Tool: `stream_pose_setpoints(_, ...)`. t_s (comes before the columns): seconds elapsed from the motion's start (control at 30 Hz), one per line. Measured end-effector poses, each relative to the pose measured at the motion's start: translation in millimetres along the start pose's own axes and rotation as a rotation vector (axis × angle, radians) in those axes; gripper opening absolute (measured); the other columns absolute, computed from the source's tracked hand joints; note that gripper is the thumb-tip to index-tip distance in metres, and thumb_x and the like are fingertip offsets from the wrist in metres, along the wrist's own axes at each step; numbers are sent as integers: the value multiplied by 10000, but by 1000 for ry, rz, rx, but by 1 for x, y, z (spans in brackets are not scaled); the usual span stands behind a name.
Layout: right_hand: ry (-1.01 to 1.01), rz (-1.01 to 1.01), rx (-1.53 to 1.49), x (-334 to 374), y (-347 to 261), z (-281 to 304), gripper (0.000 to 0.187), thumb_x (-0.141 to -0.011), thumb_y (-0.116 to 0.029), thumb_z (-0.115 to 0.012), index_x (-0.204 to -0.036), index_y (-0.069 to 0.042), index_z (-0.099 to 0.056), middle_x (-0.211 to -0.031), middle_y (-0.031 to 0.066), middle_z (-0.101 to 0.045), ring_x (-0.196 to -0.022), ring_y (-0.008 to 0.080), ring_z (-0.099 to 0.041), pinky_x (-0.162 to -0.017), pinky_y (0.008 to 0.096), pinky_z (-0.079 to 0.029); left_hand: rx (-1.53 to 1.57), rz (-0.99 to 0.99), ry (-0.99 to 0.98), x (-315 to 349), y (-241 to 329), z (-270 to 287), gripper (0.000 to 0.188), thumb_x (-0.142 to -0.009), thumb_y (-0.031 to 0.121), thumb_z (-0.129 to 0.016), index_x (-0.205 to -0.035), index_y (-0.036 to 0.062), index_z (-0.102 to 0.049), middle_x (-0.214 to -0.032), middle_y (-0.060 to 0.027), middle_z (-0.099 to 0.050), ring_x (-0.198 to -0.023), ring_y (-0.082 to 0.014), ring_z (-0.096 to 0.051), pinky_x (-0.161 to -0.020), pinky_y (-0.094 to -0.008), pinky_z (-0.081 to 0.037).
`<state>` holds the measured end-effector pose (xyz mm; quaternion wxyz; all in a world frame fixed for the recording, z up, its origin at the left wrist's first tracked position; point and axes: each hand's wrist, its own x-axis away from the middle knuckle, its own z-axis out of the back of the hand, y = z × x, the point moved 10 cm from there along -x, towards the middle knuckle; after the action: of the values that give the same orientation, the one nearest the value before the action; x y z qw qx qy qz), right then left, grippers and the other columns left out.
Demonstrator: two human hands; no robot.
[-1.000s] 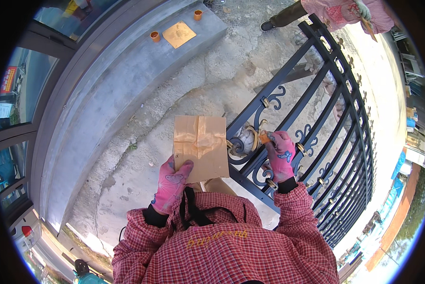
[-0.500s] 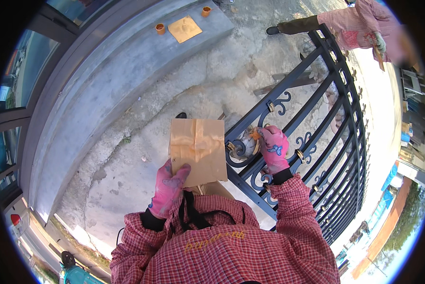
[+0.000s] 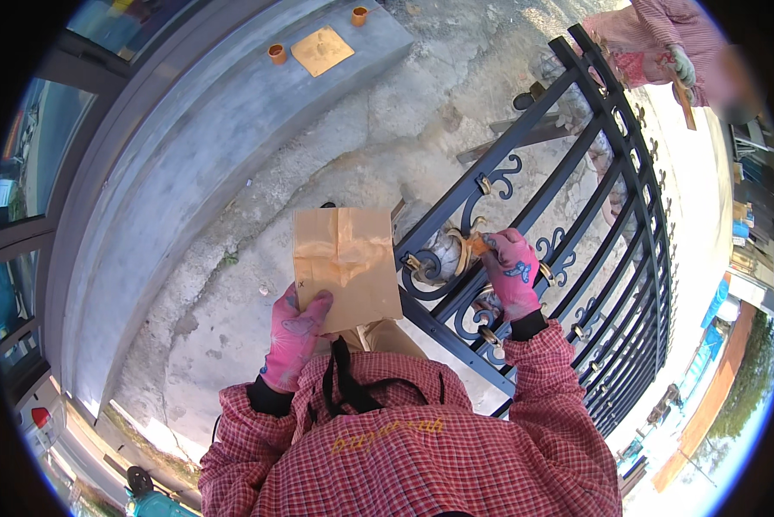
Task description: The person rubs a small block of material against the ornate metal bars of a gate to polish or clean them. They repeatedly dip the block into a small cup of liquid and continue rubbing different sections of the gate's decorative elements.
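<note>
My left hand (image 3: 295, 334), in a pink patterned glove, grips the lower left of a brown cardboard sheet (image 3: 361, 284) smeared with gold paint. The sheet is held up in front of my body. In a matching glove, my right hand (image 3: 513, 274) pinches a small orange-gold piece (image 3: 480, 245); its exact kind is unclear. That piece is at a gold-coloured part of the scrollwork (image 3: 464, 256) on a black metal fence panel (image 3: 525, 138). Some other collars on the panel's scrolls are gold too.
On the grey ledge (image 3: 232, 129) at the far left are two small orange-brown cups (image 3: 276, 54) and a gold-coated sheet (image 3: 322, 52). Across the panel, a person in a checked sleeve (image 3: 662, 26) holds a flat brown tool (image 3: 685, 105). Beneath lies rough concrete (image 3: 232, 310).
My right hand has moved slightly right and down, the small piece still in its fingers. The cardboard has shifted a little left in view. The other person's hand has moved up slightly.
</note>
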<state>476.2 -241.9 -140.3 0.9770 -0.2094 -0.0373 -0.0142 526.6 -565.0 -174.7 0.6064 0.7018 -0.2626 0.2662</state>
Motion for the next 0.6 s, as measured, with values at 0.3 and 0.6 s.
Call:
stream_pose_setpoints(0.3, -139, -15, 76, 16, 4, -20, 256, -649, -113, -698, -904, -116, -669, -850, 64, -621, -799, 271, -617, -651, 354, -496, -12, -1, 3, -2, 0, 3, 274, -870, 168, -575, -1071, -10, -524, -895, -72, -625, -666, -147, -636, -463, -254, -542)
stream_pose_setpoints(0.6, -110, -14, 17, 13, 7, -21, 263, -665, -115, -689, -926, -107, -663, -892, 74, -619, -827, 284, -610, -694, 355, -495, -76, 14, 7, -2, -1, 2, 291, -873, 170, -556, -1088, -22, -519, -896, -87, -624, -668, -158, -639, -470, -253, -548)
